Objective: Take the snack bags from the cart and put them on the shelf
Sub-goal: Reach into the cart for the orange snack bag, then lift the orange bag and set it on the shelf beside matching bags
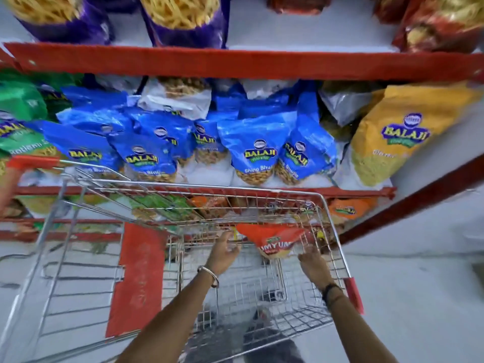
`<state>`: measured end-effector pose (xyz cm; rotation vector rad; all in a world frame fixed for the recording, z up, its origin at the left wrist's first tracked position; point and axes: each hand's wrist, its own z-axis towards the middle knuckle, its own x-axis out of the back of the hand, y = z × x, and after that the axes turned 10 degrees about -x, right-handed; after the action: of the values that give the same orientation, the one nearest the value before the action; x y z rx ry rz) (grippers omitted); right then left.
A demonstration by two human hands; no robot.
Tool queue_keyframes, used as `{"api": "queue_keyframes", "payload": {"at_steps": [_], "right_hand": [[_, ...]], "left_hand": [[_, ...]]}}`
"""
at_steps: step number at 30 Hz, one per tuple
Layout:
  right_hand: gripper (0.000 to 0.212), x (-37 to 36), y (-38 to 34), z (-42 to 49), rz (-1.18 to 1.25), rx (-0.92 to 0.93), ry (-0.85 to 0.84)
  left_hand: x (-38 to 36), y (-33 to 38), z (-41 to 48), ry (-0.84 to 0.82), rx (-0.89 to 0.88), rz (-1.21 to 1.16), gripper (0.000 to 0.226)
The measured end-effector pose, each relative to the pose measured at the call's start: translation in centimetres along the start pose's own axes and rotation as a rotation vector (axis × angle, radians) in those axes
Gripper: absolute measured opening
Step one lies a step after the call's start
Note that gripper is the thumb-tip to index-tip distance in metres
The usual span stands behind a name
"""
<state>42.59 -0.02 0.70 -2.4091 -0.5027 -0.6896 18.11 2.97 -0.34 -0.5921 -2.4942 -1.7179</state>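
The orange-red snack bag lies between my two hands, deep in the far end of the wire cart, leaning against its front wall. From my left hand it sits just to the right and slightly ahead; from my right hand it sits just to the left and ahead. Its long axis runs roughly up and down, tilted, wide top edge uppermost. Both hands look about equally near, so I judge this to be a two-handed pickup.

My left hand is spread, fingers apart, its tips at or almost at the bag's upper left corner; blur keeps me from telling whether they touch. My right hand is loosely open, fingers curled downward, just beside the bag's lower right edge, holding nothing. The shelf of blue Balaji bags stands beyond my hands, above the cart.
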Motion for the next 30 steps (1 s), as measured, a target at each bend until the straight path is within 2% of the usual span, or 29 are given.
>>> {"api": "queue_keyframes", "payload": {"at_steps": [3, 4, 8, 10, 14, 16, 21, 24, 25, 27, 30], "right_hand": [[0.058, -0.8, -0.4, 3.2, 0.018, 0.066, -0.062], [0.058, -1.1, -0.4, 4.5, 0.055, 0.099, -0.055], [0.028, -1.8, 0.1, 8.3, 0.099, 0.058, -0.002], [0.025, -2.0, 0.1, 9.1, 0.156, 0.038, 0.025], [0.020, -1.7, 0.0, 9.2, 0.128, 0.086, 0.186], [0.017, -1.5, -0.2, 8.8, 0.108, 0.110, 0.210], [0.008, 0.0, -0.8, 5.9, 0.147, 0.218, 0.172], [0.023, 1.8, -1.8, 2.8, 0.297, 0.324, 0.164], [0.025, 2.6, -2.2, 1.7, 0.328, 0.380, 0.167], [0.022, 4.4, -3.2, -0.5, 0.355, 0.481, 0.142], [0.033, 7.3, -5.4, -3.5, 0.409, 0.623, 0.132]], "left_hand": [[-2.8, -2.0, 1.6, -0.081, 0.055, 0.017, 0.053], [-3.7, -2.6, 2.1, -0.083, 0.067, 0.014, 0.054], [-6.6, -4.0, 4.4, 0.028, 0.115, -0.121, 0.052], [-7.4, -4.6, 5.6, 0.111, 0.132, -0.170, 0.044], [-8.0, -5.0, 6.8, 0.273, 0.177, -0.169, 0.019], [-7.7, -4.5, 6.8, 0.287, 0.177, -0.139, 0.019], [-5.9, -0.3, 4.9, 0.314, 0.075, -0.229, 0.025], [-4.3, 3.0, 2.8, 0.328, -0.028, -0.242, 0.020], [-3.7, 4.3, 1.8, 0.347, -0.060, -0.253, 0.017], [-2.5, 7.1, 0.0, 0.392, -0.150, -0.264, 0.023], [-0.9, 11.3, -2.4, 0.432, -0.349, -0.119, 0.027]]}}
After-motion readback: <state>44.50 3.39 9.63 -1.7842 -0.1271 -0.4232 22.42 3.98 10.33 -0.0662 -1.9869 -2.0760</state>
